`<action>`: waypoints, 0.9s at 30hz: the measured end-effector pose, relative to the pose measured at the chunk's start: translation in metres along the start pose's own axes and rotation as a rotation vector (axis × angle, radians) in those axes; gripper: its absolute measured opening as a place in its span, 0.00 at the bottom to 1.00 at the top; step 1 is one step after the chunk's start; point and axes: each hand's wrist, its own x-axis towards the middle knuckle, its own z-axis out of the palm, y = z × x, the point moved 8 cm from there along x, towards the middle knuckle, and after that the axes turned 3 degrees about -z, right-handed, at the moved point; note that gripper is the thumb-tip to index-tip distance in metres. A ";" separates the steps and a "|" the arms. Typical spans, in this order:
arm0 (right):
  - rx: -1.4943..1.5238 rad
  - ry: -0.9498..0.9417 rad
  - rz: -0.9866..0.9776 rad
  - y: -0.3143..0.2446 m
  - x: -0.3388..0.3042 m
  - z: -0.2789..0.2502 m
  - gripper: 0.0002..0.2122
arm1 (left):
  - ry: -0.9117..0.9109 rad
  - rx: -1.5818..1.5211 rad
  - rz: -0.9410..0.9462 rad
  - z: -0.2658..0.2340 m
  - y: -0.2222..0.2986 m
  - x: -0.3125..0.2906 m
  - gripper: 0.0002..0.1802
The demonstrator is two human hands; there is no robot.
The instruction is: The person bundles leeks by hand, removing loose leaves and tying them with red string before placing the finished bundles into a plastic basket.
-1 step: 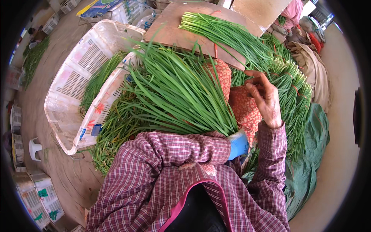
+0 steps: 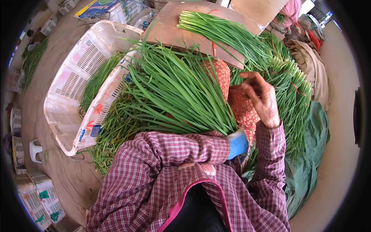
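A large bunch of green garlic chives (image 2: 181, 89) lies across my lap, leaves fanning toward the upper left. Its stalk ends gather at my left hand (image 2: 238, 144), which is covered by something blue and closed around them; its fingers are hidden. My right hand (image 2: 262, 96) is bare and raised to the right of the bunch. Its thumb and forefinger are bent and apart, with nothing visible between them. Below it shows red patterned cloth (image 2: 244, 108). Beyond, a tied bundle of chives (image 2: 216, 29) rests on a brown board (image 2: 170, 29).
At the left a tilted white plastic crate (image 2: 92, 50) holds some chives. Loose leaves (image 2: 116, 131) pile beside it. Several tied bundles (image 2: 290, 100) are heaped at the right, next to a green sheet (image 2: 309, 154). A white stool (image 2: 34, 150) stands on the floor farther left.
My right hand has shifted slightly left, its thumb and forefinger still apart. The bunch in my left hand is almost unchanged.
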 end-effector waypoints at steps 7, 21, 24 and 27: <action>-0.068 -0.243 -0.131 -0.020 0.007 0.050 0.04 | 0.022 -0.121 -0.013 0.003 -0.002 0.000 0.11; -0.171 -0.195 -0.142 -0.007 -0.033 0.047 0.03 | 0.673 -1.953 0.021 0.043 -0.013 0.000 0.18; -0.127 -0.133 -0.095 -0.001 -0.028 0.042 0.04 | 0.561 -1.896 0.057 0.037 -0.015 -0.001 0.19; -0.177 -0.097 -0.222 0.005 -0.017 0.050 0.05 | 0.508 -1.699 -0.015 0.034 -0.017 0.000 0.20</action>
